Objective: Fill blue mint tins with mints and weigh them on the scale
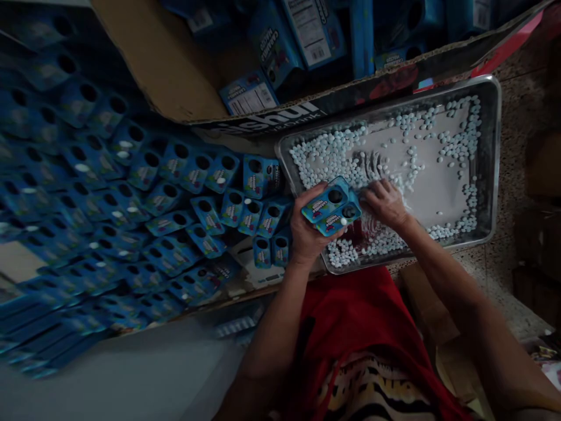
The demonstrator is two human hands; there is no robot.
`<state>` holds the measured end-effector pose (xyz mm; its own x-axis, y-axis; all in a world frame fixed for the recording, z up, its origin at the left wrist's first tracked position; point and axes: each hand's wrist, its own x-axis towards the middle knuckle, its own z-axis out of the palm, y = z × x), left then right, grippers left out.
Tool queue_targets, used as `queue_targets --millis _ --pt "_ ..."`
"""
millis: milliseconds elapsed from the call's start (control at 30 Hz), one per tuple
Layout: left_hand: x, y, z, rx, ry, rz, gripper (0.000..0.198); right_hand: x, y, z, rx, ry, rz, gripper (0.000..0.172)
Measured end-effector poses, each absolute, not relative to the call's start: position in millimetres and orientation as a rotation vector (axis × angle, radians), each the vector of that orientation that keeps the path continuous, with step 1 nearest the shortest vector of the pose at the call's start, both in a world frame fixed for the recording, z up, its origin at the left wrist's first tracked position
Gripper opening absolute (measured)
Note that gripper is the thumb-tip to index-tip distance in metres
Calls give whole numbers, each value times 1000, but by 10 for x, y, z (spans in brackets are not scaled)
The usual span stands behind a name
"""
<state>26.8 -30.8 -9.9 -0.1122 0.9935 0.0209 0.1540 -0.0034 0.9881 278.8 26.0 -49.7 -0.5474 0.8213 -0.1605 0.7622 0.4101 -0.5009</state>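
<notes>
Head cam: left hand [307, 231] is clamped around two blue packs [333, 206], held side by side just over the near-left corner of the metal tray [493, 169], round holes facing up. Right hand [385, 202] is palm-down on the tray floor among the white pellets [324, 155], fingers curled. I can't tell whether it pinches one.

Progress, as a judgement:
- The tray's middle is swept bare. Pellets are left along the rim and thick at the left end, so plenty of stock remains.
- Laid-out packs [175, 193] lie in rows to the left. A few holes show white and most look dark (too dim to count either).
- One white speck sits by the hole of the nearer held pack.
- The cardboard carton [302, 35] up top has more packs loose in it.

Writing:
- The packs carry white lettering, the first word probably "CARAMEL" and the second unreadable.
- The carton's flap [272, 117] shows big white letters, roughly "ishul", cut off.
- The barcode and panel text are too small to read.

A red garment [350, 316] sits in the foreground.
</notes>
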Motion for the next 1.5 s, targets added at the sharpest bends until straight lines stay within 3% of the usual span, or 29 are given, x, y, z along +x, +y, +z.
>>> queue_targets --millis 167,267,367,600,867,967,1167,1300,1400,1500 --pt "208 -298 -35 1347 1470 1144 81 2740 356 -256 -1778 -1229 1094 41" --pt "182 -299 58 1366 1484 1051 77 2670 339 32 -1495 -437 1457 41" --pt "157 -282 175 1432 1505 917 77 2559 381 317 -1200 -177 1614 42" --pt "224 -154 339 1701 1546 644 69 1981 417 728 -1116 -488 1588 43" --pt "359 -122 482 1722 1606 431 71 2227 451 197 -1427 -317 1350 45" --pt "308 -163 550 1800 1661 395 68 2605 361 112 -1728 -694 1197 43" --pt "303 -254 324 1475 1549 762 80 3030 -71 334 -2005 -1615 830 58" --pt "519 -325 112 1175 1317 887 79 2974 -249 544 -1904 -1433 908 44" --pt "671 -399 61 1081 1194 976 80 2855 -303 721 -1791 -1179 1146 44" --pt "744 -457 86 1057 1133 1040 82 2741 -317 864 -1633 -1279 1262 43"
